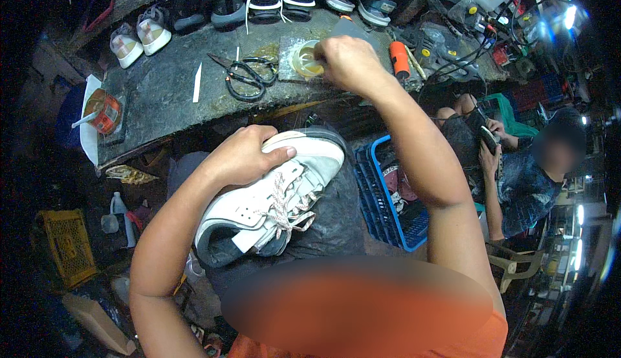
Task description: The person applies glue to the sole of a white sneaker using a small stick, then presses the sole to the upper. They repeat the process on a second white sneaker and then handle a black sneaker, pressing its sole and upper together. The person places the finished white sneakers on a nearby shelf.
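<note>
A white sneaker (259, 199) with speckled laces rests across my lap, its toe pointing up and to the right. My left hand (240, 156) grips it near the toe, thumb on the upper and fingers wrapped round the sole edge. My right hand (346, 60) is closed beside a small round container (306, 57) of yellowish stuff on the bench. Whatever its fingers pinch is hidden by the hand. Left of the container lie black-handled scissors (244, 80) and a thin white strip (197, 82).
Several shoes (226, 10) line the back of the workbench (162, 93). An orange-handled tool (399, 59) and cables lie right of my hand. A reddish tub (103, 111) stands at the bench's left end. A blue crate (378, 193) sits beside my lap; a co-worker (527, 177) holds a shoe at right.
</note>
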A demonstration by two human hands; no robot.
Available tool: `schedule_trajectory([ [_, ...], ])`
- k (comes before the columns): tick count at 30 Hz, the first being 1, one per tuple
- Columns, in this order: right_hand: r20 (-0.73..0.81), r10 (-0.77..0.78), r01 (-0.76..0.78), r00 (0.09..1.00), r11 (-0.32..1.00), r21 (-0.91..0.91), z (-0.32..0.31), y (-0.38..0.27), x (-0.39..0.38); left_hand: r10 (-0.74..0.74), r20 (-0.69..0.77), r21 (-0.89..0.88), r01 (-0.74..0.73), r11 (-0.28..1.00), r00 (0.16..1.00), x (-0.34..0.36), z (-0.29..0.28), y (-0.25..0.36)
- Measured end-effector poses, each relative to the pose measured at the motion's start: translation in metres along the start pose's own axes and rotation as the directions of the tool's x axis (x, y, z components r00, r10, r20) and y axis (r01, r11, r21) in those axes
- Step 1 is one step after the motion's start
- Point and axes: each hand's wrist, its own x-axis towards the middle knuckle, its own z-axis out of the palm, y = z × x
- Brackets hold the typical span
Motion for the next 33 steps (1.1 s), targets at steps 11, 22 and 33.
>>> schedule_trajectory([
  [11,-0.210,0.058,0.054,0.976,0.868,0.493,0.008,0.008,-0.046,0.067,-0.027,-0.001,-0.067,0.998,0.997,0.002,0.003,0.006],
  [22,0.143,0.250,-0.158,0.958,0.042,0.987,0.011,0.016,-0.061,0.003,-0.028,0.021,-0.002,1.000,1.000,-0.002,0.001,0.012],
  [33,0.225,0.303,-0.276,0.926,0.136,0.951,0.021,0.016,-0.054,0.018,-0.021,0.036,-0.018,0.999,1.000,0.002,0.000,0.011],
])
